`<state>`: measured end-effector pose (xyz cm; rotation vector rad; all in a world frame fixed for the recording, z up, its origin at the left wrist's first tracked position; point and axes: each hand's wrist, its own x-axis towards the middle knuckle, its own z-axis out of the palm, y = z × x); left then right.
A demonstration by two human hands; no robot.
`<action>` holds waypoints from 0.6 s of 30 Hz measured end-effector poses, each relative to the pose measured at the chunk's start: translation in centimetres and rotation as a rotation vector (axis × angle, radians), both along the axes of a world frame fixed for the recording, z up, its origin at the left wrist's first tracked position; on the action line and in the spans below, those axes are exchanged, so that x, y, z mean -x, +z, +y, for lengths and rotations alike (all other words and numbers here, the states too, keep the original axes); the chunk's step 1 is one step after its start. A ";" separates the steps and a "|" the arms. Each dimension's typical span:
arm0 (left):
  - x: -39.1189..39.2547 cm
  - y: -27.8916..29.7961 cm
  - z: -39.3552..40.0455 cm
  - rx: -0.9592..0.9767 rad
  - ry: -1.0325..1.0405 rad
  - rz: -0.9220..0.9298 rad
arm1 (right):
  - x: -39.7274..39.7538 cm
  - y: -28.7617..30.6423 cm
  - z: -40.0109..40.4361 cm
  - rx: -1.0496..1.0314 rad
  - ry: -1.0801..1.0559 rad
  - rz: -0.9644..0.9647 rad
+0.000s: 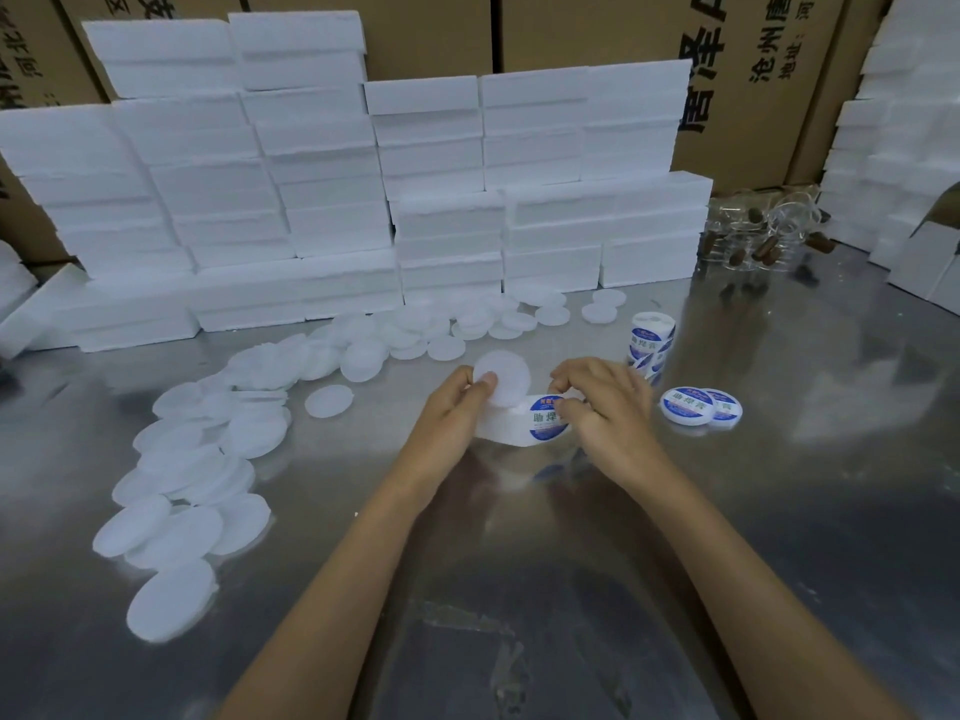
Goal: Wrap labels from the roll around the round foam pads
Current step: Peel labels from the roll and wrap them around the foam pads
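A shiny metal tabletop [675, 537] carries everything, its surface mirroring the stock behind. Stacks of white foam blocks [322, 189] form a wall beyond the fingers, with brown cardboard cartons [753, 96] printed in dark characters behind them and more white blocks at the far right.

The left hand [447, 413] pinches a round foam pad [506, 379] by its edge, thumb on the flat face, which is turned up toward the camera. The right hand [602, 407] has its fingers [571, 379] curled onto a label strip [530, 426]; the strip runs lengthwise between the two hands, just below the pad, its blue-and-white round label facing up.

Left of the fingers, loose foam pads [197, 475] lie scattered in a long overlapping drift. Just right of the fingers lie two labelled pads [701, 405], and beyond them stands the label roll [650, 345]. Clear jars [763, 231] cluster at the far right.
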<state>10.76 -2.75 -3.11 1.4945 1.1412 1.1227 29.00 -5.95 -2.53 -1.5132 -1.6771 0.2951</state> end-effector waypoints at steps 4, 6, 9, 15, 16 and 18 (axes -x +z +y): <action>0.3 0.0 0.2 0.026 0.016 -0.064 | 0.5 0.5 -0.4 0.076 0.039 0.045; 0.2 0.0 0.3 0.036 0.021 -0.085 | 0.8 0.7 -0.5 0.081 0.064 0.027; 0.1 0.1 0.4 0.057 0.039 -0.120 | 1.3 0.9 -0.8 0.061 0.123 0.026; 0.2 0.3 0.1 0.030 0.045 -0.047 | 2.8 1.5 -1.8 -0.028 0.302 0.011; 0.2 0.3 0.0 0.023 0.043 -0.034 | 3.1 1.5 -1.9 -0.042 0.317 -0.008; 0.4 0.3 -0.1 0.008 0.042 -0.004 | 3.5 1.6 -2.1 -0.064 0.333 -0.039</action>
